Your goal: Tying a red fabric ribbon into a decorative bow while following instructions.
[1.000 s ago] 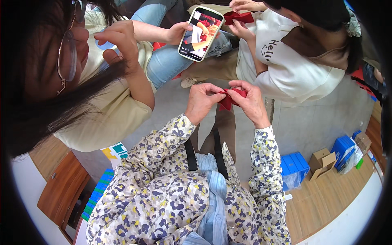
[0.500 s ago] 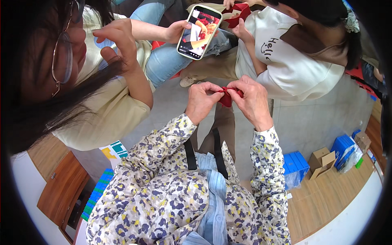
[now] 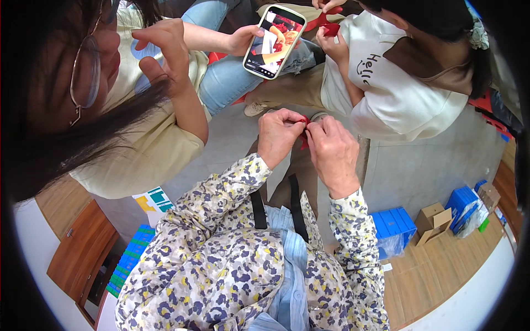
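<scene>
A small piece of red ribbon (image 3: 304, 144) is pinched between my two hands, held up over my lap. My left hand (image 3: 276, 136) grips it from the left, thumb and forefinger pressed together. From the right, my right hand (image 3: 334, 151) pinches it too, its fingers curled and the back of the hand turned up. The two sets of fingertips almost meet, and most of the ribbon is hidden behind them. A short red end hangs below the fingertips.
At left a person holds a phone (image 3: 275, 42) in one hand. Across from me another person in a white top (image 3: 381, 83) handles red ribbon (image 3: 331, 28). Blue crates (image 3: 393, 225) and an open cardboard box (image 3: 433, 223) stand at right; blue-green crates (image 3: 130, 259) at left.
My right hand has moved down and turned over the ribbon, so less red shows. My left hand has shifted slightly right. The person across has spread their red ribbon differently.
</scene>
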